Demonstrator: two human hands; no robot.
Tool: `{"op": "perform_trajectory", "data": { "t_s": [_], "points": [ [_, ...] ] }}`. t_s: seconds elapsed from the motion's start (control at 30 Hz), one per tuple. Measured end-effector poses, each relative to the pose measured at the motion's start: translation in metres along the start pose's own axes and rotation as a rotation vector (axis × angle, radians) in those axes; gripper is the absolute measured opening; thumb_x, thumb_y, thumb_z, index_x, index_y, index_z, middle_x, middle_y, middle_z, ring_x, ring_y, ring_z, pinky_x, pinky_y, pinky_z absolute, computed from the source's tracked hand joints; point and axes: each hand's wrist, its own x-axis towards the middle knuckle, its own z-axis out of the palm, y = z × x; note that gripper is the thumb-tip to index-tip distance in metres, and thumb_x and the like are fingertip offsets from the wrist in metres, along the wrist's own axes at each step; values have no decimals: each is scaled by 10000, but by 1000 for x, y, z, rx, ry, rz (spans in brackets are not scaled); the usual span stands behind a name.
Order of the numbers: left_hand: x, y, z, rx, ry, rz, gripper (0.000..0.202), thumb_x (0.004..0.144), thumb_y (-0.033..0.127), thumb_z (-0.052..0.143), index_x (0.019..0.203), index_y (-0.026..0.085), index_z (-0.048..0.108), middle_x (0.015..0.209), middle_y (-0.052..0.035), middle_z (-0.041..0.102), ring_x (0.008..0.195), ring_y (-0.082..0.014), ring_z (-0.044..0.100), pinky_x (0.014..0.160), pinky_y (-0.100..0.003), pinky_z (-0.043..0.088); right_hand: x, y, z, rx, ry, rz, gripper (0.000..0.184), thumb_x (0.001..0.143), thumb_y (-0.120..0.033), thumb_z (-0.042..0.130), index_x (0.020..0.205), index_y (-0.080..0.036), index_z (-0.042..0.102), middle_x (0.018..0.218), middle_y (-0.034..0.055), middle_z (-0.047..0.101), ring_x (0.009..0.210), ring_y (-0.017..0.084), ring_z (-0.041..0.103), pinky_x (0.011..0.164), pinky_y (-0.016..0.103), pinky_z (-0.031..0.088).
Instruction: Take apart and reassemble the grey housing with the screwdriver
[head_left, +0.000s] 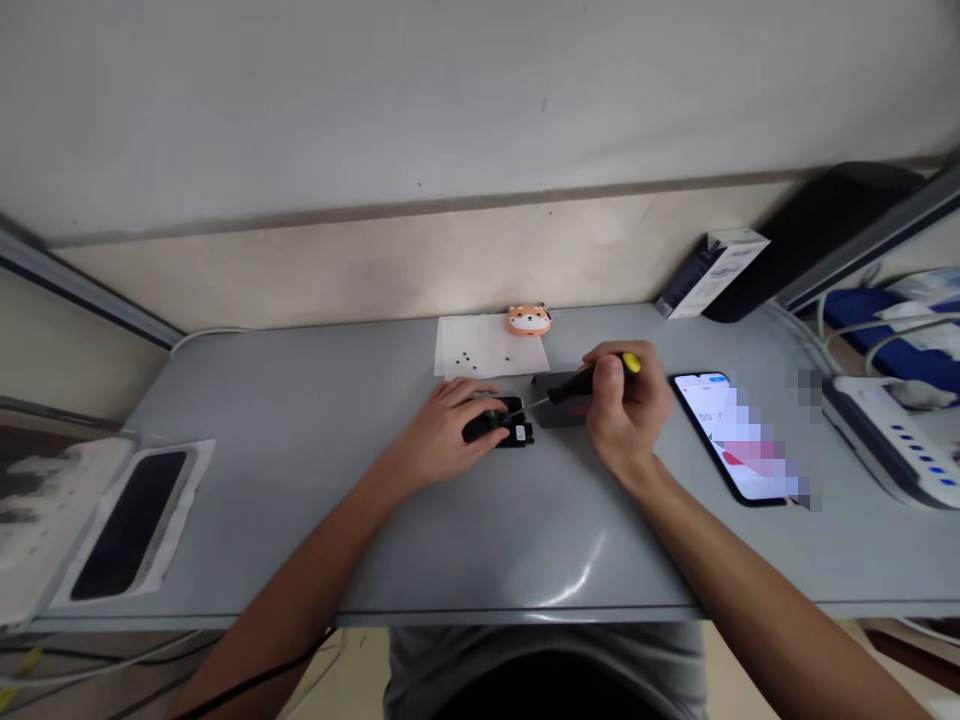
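My left hand [454,428] is closed on a small black electronic device [519,433], pinning it to the desk between thumb and fingers. Part of a green circuit board and a white label show on the device. My right hand [630,405] grips a screwdriver [581,385] with a black handle and a yellow end. Its thin metal shaft points left, and the tip is at the device; whether it touches cannot be made out. Under the shaft lies a dark grey flat piece [553,412]. Several tiny dark screws [465,360] rest on a white paper [491,345] behind my left hand.
An orange animal-face case [529,320] sits on the paper's corner. Right of my hand is a lit phone [731,440], then a white power strip [896,440]. A box [712,272] leans at the back right. Another phone [131,525] lies at left. The desk's front edge [525,615] is near.
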Motion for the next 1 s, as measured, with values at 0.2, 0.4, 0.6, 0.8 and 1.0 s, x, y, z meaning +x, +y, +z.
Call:
{"op": "perform_trajectory", "data": {
  "t_s": [0.2,0.4,0.6,0.8,1.0],
  "points": [
    [2,-2,2,-29,93,99,104,1021,273,679,996,230,770,1130,-57,766,1072,-214,705,1007,-416,546,1,1,1,37,25,74,318,1038,-485,539,867,-228,617,712,-30,610,552,118,556,511,253,471],
    [4,1,-1,-37,112,87,148,1039,282,644,988,238,777,1072,-50,783,1026,-204,713,982,-410,546,3,0,1,37,52,71,368,1042,-530,516,860,-227,617,731,-16,627,587,128,577,539,267,475],
    [6,3,-4,-42,104,50,177,1028,248,620,939,240,773,1019,-39,790,993,-199,712,963,-406,530,4,-2,0,-2,84,45,373,1051,-520,505,850,-226,614,718,-11,604,590,129,555,544,274,463],
    [4,4,-4,-42,52,5,92,986,295,702,975,244,778,1044,-40,785,1013,-213,700,989,-411,517,3,-2,1,20,76,31,359,1053,-492,508,840,-223,613,730,-11,624,597,124,572,537,260,468],
    [5,4,1,-54,100,57,137,1014,305,679,943,232,772,1001,-37,785,969,-200,700,944,-394,522,2,-3,0,41,65,49,354,1051,-504,517,856,-225,613,714,-22,604,562,117,541,512,253,450]
  ]
}}
